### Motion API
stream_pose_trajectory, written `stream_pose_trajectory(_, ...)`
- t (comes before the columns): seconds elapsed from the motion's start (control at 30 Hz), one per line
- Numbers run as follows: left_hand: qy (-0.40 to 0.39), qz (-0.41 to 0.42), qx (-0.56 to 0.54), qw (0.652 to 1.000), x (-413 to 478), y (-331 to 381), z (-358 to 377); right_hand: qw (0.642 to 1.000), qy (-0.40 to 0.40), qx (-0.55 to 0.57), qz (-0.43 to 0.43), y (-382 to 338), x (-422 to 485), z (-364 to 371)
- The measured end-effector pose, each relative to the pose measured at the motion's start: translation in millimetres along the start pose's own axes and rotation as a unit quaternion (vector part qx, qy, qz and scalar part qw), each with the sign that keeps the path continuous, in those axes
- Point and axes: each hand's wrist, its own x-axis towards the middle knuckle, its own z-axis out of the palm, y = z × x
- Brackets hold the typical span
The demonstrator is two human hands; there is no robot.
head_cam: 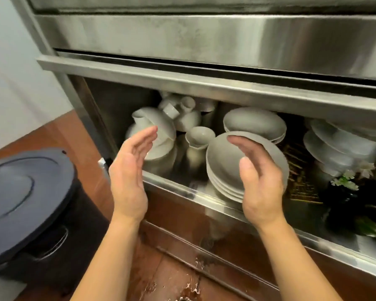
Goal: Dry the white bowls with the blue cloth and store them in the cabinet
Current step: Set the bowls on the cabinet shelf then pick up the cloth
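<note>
A stack of white bowls (pixel 223 168) stands near the front of the open steel cabinet (pixel 226 85). My right hand (pixel 257 181) is cupped over the right side of that stack, fingers apart, resting on or just off the top bowl's rim. My left hand (pixel 129 170) hovers open and empty in front of the cabinet's left part, palm facing right, apart from the bowls. A second bowl stack (pixel 254 122) sits behind the first. The blue cloth is not in view.
White jugs and pots (pixel 161 135) fill the cabinet's left side, plates (pixel 334 146) the right, with a dark vase and flowers (pixel 347 183) at far right. A grey lidded bin (pixel 24 192) stands on the wooden floor to the left. Water spots the floor (pixel 182 285).
</note>
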Motion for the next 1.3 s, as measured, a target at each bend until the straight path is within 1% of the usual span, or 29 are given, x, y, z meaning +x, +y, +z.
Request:
stream_pose_trajectory(0.07, 0.055, 0.020, 0.031, 0.998, -26, 34, -27, 0.996, -0.065, 0.055, -0.022, -20, -7, 18)
stream_pose_trajectory(0.17, 0.114, 0.049, 0.086, 0.989, -66, 89, -72, 0.979, -0.131, 0.145, -0.050, -58, -24, 52)
stream_pose_trajectory(0.27, 0.200, 0.076, 0.117, 0.970, -113, 158, -124, 0.948, -0.213, 0.228, -0.062, -113, -57, 100)
stream_pose_trajectory(0.33, 0.239, 0.102, 0.149, 0.954, -144, 199, -156, 0.927, -0.251, 0.266, -0.082, -150, -81, 131)
stream_pose_trajectory(0.5, 0.325, 0.144, 0.217, 0.909, -238, 294, -233, 0.855, -0.356, 0.360, -0.114, -256, -158, 202)
stream_pose_trajectory(0.57, 0.365, 0.147, 0.241, 0.887, -282, 325, -265, 0.826, -0.392, 0.383, -0.128, -297, -194, 229)
stream_pose_trajectory(0.6, 0.396, 0.155, 0.264, 0.866, -317, 350, -290, 0.803, -0.415, 0.406, -0.136, -329, -227, 252)
stream_pose_trajectory(0.63, 0.410, 0.151, 0.281, 0.854, -334, 365, -303, 0.790, -0.423, 0.421, -0.140, -345, -243, 264)
stream_pose_trajectory(0.67, 0.411, 0.154, 0.296, 0.848, -348, 371, -315, 0.784, -0.433, 0.422, -0.140, -357, -254, 271)
stream_pose_trajectory(0.73, 0.441, 0.156, 0.323, 0.823, -398, 404, -355, 0.763, -0.451, 0.440, -0.146, -401, -306, 304)
stream_pose_trajectory(0.83, 0.472, 0.151, 0.343, 0.798, -462, 458, -416, 0.737, -0.479, 0.456, -0.137, -466, -381, 347)
stream_pose_trajectory(0.9, 0.483, 0.155, 0.350, 0.787, -496, 492, -454, 0.724, -0.481, 0.475, -0.138, -510, -423, 375)
stream_pose_trajectory(1.03, 0.474, 0.144, 0.351, 0.795, -525, 537, -530, 0.716, -0.480, 0.490, -0.131, -572, -478, 421)
stream_pose_trajectory(1.17, 0.468, 0.150, 0.355, 0.795, -531, 543, -596, 0.716, -0.491, 0.480, -0.126, -598, -503, 466)
stream_pose_trajectory(1.3, 0.482, 0.127, 0.350, 0.793, -536, 535, -654, 0.711, -0.503, 0.480, -0.103, -616, -524, 523)
